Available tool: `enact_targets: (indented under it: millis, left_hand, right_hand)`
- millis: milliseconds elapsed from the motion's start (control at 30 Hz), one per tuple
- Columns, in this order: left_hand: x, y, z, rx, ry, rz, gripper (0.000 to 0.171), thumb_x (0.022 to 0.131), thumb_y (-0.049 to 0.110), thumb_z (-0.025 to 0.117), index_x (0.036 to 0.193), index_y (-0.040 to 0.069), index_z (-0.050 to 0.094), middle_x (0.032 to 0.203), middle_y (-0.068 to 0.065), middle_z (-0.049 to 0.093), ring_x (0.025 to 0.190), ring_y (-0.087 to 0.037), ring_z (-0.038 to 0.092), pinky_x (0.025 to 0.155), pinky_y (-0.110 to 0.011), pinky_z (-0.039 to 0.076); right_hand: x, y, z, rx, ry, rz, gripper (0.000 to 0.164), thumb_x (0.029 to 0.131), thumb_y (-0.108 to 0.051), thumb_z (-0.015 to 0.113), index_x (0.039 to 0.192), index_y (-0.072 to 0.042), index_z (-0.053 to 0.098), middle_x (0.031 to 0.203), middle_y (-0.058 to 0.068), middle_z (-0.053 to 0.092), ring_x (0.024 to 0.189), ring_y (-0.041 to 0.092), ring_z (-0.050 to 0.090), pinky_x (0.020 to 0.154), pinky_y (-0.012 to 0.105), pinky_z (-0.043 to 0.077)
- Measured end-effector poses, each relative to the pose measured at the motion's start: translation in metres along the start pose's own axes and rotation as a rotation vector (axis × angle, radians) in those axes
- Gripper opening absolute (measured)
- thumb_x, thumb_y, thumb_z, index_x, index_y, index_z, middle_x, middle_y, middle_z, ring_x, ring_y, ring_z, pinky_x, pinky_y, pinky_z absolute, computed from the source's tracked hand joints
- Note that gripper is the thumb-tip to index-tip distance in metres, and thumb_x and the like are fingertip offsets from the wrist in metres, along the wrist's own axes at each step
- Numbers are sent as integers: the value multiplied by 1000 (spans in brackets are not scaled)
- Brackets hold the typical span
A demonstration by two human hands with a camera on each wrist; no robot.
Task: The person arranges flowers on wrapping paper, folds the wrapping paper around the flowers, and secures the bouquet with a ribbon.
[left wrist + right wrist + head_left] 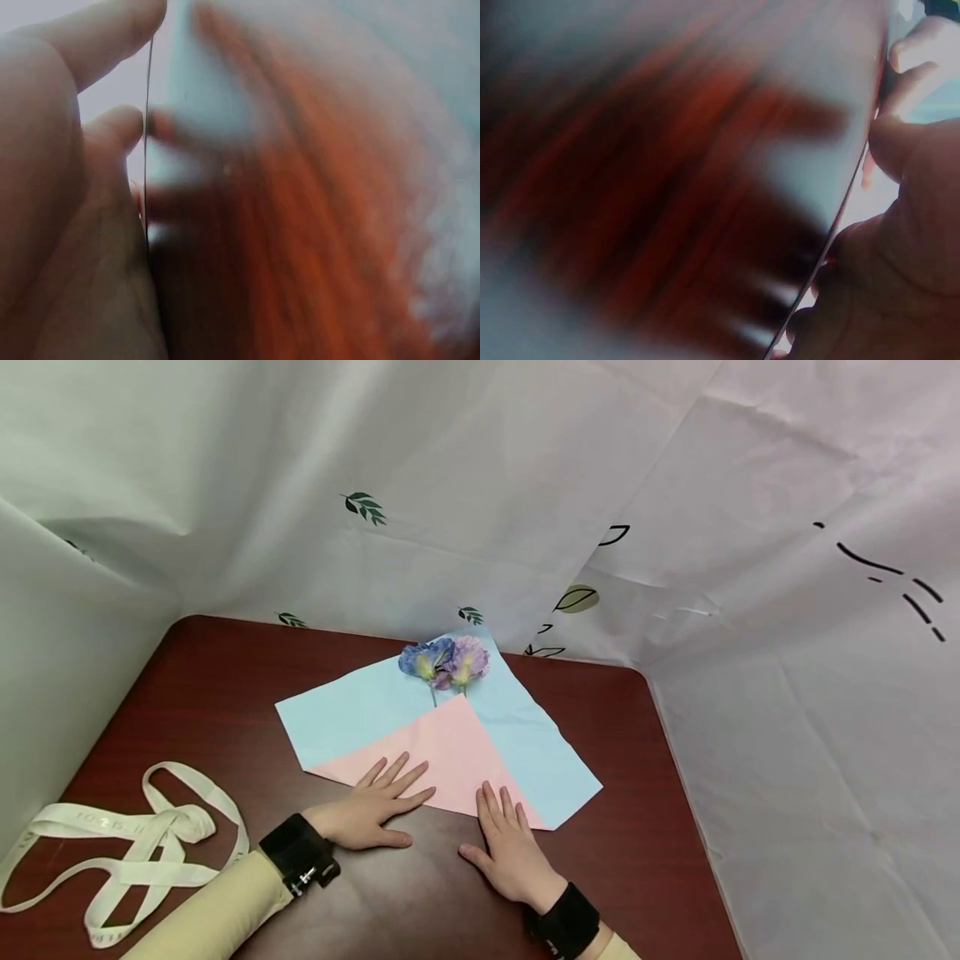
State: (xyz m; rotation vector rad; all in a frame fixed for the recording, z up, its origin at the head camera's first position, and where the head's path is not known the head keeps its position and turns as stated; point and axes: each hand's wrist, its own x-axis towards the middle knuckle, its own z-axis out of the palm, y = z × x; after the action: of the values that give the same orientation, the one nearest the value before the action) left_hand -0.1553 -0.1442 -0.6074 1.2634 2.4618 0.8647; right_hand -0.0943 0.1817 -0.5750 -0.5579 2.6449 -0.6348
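Observation:
A light blue sheet of wrapping paper (360,710) lies on the table, its near part folded up into a pink triangle (450,747). Two artificial flowers, a blue one (426,658) and a purple one (468,660), rest on the blue side, their lower stems hidden under the pink flap. My left hand (367,814) lies with spread, straight fingers over the flap's near edge at left. Over that edge further right, my right hand (510,852) rests its straight fingers on the pink paper. Both wrist views show the hands (67,172) (900,232) low along the tabletop.
A loose white ribbon with printed lettering (150,852) lies in loops at the table's left. The dark red table (630,827) reflects light near the front. White patterned sheeting (465,485) hangs behind and at both sides.

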Motion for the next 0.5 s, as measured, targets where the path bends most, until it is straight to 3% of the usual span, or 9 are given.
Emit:
enact_targets:
  millis: [300,500]
  left_hand:
    - [-21,-9,-9,11,111,-42,77,111,54,63,176,23,36,186,-16,14,171,-43,-8,130,-49,-22]
    - [-30,-19,-17,0,87,-153,77,110,56,64,174,21,41,185,-18,13,171,-44,-9,130,-44,-21]
  right_hand:
    - [4,37,-3,-27,38,-73,92,114,-64,49,178,-6,15,187,12,4,172,35,-4,135,56,0]
    - [7,63,-14,-25,57,-119,87,117,-58,48,178,-6,14,187,11,2,172,37,-6,135,57,1]
